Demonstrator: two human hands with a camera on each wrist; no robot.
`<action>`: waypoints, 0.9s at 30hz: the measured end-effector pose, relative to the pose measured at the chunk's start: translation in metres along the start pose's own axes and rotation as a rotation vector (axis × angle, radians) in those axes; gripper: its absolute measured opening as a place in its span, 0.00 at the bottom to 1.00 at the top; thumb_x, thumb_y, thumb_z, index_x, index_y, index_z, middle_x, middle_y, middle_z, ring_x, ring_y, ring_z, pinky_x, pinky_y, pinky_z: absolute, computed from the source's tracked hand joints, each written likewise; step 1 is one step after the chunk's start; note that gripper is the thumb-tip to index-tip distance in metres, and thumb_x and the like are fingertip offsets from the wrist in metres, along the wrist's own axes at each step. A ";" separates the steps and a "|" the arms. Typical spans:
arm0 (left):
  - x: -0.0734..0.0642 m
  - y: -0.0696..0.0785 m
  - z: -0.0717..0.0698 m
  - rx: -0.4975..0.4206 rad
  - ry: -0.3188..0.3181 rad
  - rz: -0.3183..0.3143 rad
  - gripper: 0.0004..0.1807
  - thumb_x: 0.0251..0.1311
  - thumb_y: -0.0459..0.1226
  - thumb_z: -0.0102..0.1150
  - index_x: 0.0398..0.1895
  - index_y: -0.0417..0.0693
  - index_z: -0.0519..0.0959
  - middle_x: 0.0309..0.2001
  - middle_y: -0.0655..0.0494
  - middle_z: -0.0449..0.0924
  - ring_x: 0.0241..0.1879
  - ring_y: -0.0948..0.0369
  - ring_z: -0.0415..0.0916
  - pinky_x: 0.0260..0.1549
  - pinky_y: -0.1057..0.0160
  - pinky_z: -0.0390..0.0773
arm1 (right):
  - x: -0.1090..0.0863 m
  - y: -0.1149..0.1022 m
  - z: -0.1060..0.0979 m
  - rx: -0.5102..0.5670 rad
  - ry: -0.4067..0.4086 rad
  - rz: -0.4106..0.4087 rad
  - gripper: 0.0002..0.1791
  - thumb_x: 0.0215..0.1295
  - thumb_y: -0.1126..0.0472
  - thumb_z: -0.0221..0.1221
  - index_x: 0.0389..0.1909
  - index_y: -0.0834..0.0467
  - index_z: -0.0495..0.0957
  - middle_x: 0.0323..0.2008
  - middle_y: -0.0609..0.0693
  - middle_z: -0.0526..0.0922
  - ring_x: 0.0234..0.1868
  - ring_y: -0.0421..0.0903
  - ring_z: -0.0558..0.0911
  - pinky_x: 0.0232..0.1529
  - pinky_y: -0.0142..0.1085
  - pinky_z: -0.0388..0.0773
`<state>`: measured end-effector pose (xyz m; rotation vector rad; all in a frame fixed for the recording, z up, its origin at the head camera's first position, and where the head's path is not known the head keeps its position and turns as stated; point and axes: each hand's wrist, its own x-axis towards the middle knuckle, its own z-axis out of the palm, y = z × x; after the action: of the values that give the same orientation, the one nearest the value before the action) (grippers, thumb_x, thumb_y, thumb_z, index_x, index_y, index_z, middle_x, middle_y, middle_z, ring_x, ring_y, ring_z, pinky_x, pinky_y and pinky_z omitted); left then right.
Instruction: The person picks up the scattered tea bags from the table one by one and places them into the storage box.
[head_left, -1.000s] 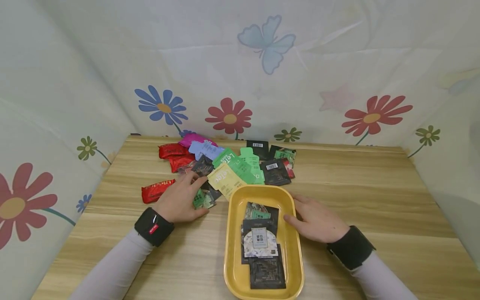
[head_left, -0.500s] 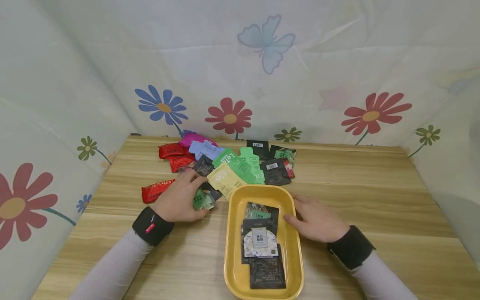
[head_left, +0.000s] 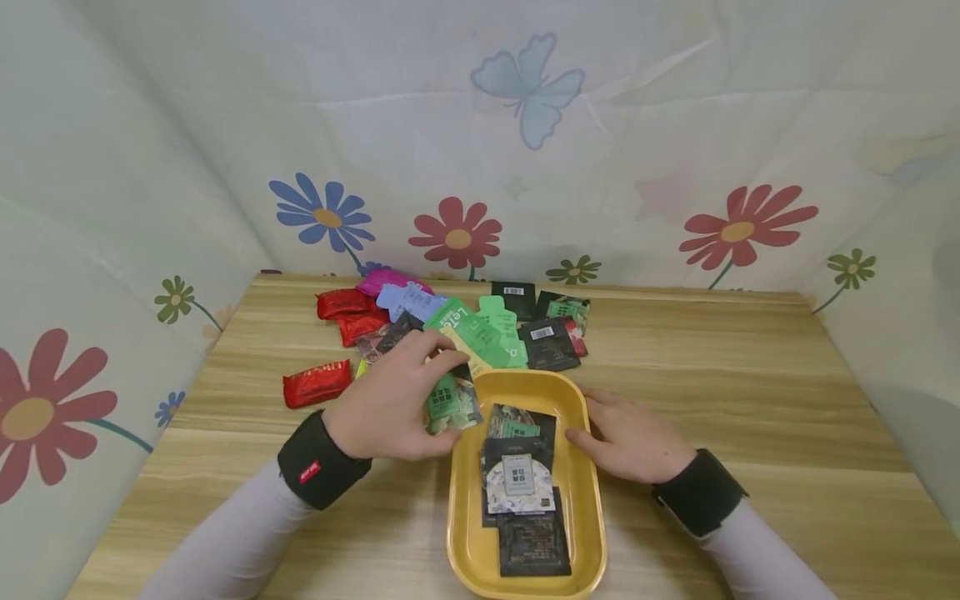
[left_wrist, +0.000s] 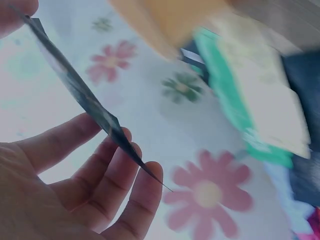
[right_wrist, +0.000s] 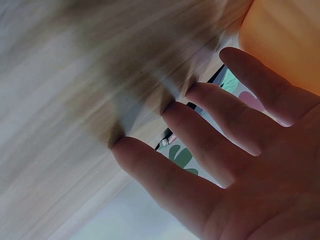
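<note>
My left hand (head_left: 397, 400) pinches a black-and-green sachet (head_left: 446, 400) between thumb and fingers, at the left rim of a yellow tray (head_left: 468, 517). In the left wrist view the sachet (left_wrist: 77, 92) shows nearly edge-on, with several fingertips along one side. On the tray's right side lies my right hand (head_left: 637, 437), its thumb over the rim. The right wrist view shows that hand's fingers (right_wrist: 210, 145) spread and fairly straight, tips on the wooden table beside the tray. Inside the tray are black sachets (head_left: 534, 542) and one with a white floral front (head_left: 519, 479).
Behind the tray lies a pile with green packets (head_left: 468, 333), a blue packet (head_left: 408, 300), black sachets (head_left: 553, 343) and a magenta packet (head_left: 392, 280). Red packets (head_left: 317, 383) lie to the left. A flower-printed curtain (head_left: 615, 167) bounds the table (head_left: 720, 367).
My left hand has picked up the green-and-black sachet from the table and moved right with it to the tray's left rim. My right hand stays at the tray's right side.
</note>
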<state>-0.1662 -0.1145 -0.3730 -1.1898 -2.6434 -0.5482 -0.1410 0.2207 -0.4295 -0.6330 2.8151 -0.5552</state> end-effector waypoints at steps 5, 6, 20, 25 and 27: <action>0.015 0.033 -0.004 -0.077 -0.021 0.102 0.40 0.43 0.60 0.64 0.60 0.49 0.77 0.55 0.58 0.69 0.54 0.64 0.63 0.53 0.64 0.71 | 0.001 0.000 0.001 0.002 -0.008 -0.002 0.35 0.70 0.38 0.49 0.70 0.56 0.72 0.63 0.54 0.77 0.61 0.52 0.77 0.60 0.52 0.72; 0.017 0.039 -0.004 -0.084 -0.025 0.116 0.40 0.43 0.60 0.64 0.60 0.49 0.77 0.55 0.59 0.68 0.54 0.64 0.63 0.53 0.65 0.71 | 0.001 0.000 0.001 0.006 -0.012 0.005 0.35 0.70 0.38 0.49 0.70 0.55 0.71 0.64 0.53 0.77 0.61 0.51 0.77 0.60 0.52 0.72; 0.028 0.082 0.000 -0.067 -0.161 0.160 0.66 0.37 0.82 0.47 0.82 0.65 0.48 0.81 0.55 0.37 0.78 0.52 0.35 0.70 0.41 0.49 | 0.000 0.002 -0.001 0.019 -0.031 -0.010 0.40 0.70 0.35 0.47 0.74 0.56 0.65 0.68 0.55 0.71 0.66 0.54 0.73 0.63 0.54 0.69; 0.020 0.071 0.004 -0.078 -0.177 0.117 0.68 0.37 0.83 0.44 0.82 0.66 0.42 0.81 0.61 0.26 0.78 0.54 0.26 0.70 0.37 0.41 | 0.001 0.003 -0.001 0.022 -0.020 -0.015 0.38 0.70 0.38 0.50 0.73 0.57 0.67 0.67 0.54 0.74 0.64 0.52 0.74 0.62 0.53 0.70; 0.015 0.063 0.005 -0.076 -0.167 0.083 0.67 0.37 0.82 0.46 0.82 0.65 0.44 0.81 0.60 0.27 0.79 0.53 0.28 0.70 0.38 0.41 | 0.002 0.003 -0.001 0.031 -0.019 -0.016 0.37 0.70 0.39 0.50 0.72 0.56 0.69 0.65 0.53 0.75 0.63 0.51 0.76 0.62 0.53 0.71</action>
<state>-0.1289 -0.0637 -0.3572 -1.4189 -2.7155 -0.5619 -0.1436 0.2227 -0.4302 -0.6515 2.7809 -0.5911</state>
